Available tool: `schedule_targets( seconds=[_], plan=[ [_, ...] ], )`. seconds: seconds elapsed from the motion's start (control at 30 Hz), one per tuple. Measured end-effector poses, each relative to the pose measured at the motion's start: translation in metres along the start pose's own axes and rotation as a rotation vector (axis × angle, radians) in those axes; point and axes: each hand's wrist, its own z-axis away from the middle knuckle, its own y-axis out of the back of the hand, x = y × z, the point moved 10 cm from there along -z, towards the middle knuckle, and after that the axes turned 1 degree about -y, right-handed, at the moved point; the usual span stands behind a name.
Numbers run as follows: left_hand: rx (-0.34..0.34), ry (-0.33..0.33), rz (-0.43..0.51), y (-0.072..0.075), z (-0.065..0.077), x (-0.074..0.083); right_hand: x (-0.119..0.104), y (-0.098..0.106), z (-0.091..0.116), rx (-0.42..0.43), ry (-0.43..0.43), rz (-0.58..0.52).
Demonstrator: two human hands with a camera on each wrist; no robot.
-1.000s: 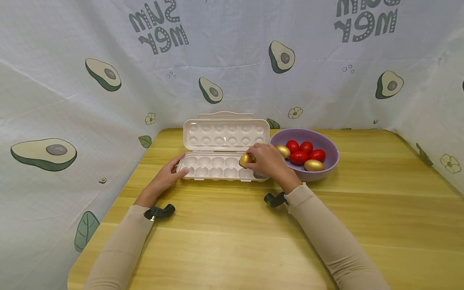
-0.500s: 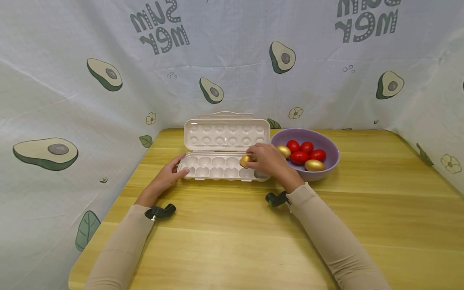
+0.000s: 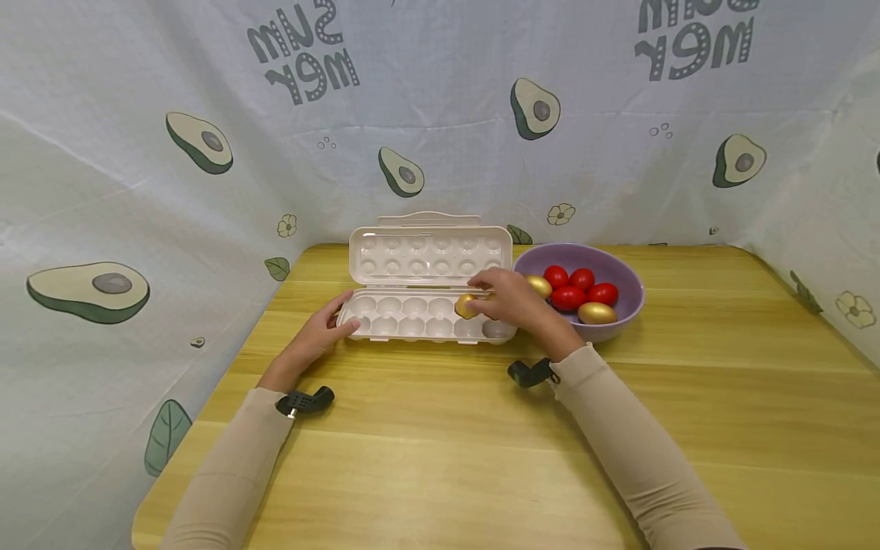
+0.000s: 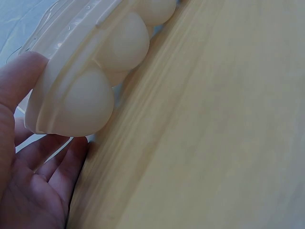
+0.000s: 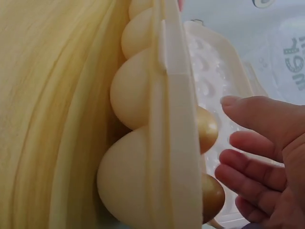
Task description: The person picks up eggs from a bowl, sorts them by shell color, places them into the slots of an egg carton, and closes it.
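Note:
A pale egg carton (image 3: 412, 338) lies on the table with its lid (image 3: 431, 256) raised at the back. My left hand (image 3: 318, 334) holds its left end, thumb on the rim and fingers around the end. At the carton's right part, my right hand (image 3: 512, 299) hovers with relaxed fingers, apart from the eggs in the right wrist view. One golden egg (image 5: 208, 130) sits in a back-row cup. Another golden egg (image 5: 213, 198) sits nearer the right end, mostly hidden by my right hand in the head view. The front-row cups hold nothing.
Right of the carton stands a purple bowl (image 3: 596, 334) holding several red eggs (image 3: 567, 299) and two golden eggs (image 3: 597, 313). An avocado-print cloth (image 3: 467, 99) hangs behind the wooden table (image 3: 426, 458).
My right hand has let go of the golden egg in the back row, its fingers loosening and drawing slightly right. The left hand keeps its place on the carton.

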Motion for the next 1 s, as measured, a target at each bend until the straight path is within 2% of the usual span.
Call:
schedule_targets(
  seconds=[0.17,0.53,0.8,1.0],
  plan=[
    [0.002,0.008,-0.006,0.000,0.000,-0.002,0.007,0.011,0.003,0.047,-0.037,-0.135],
    [0.003,0.016,0.006,0.001,-0.001,-0.002,0.018,0.026,0.008,0.097,-0.068,-0.243],
    [0.005,0.013,0.000,0.001,-0.001,-0.002,0.030,0.035,0.013,0.134,-0.131,-0.252],
    [0.011,0.014,0.005,0.001,0.000,-0.001,0.034,0.045,0.012,0.171,-0.094,-0.258]
  ],
)
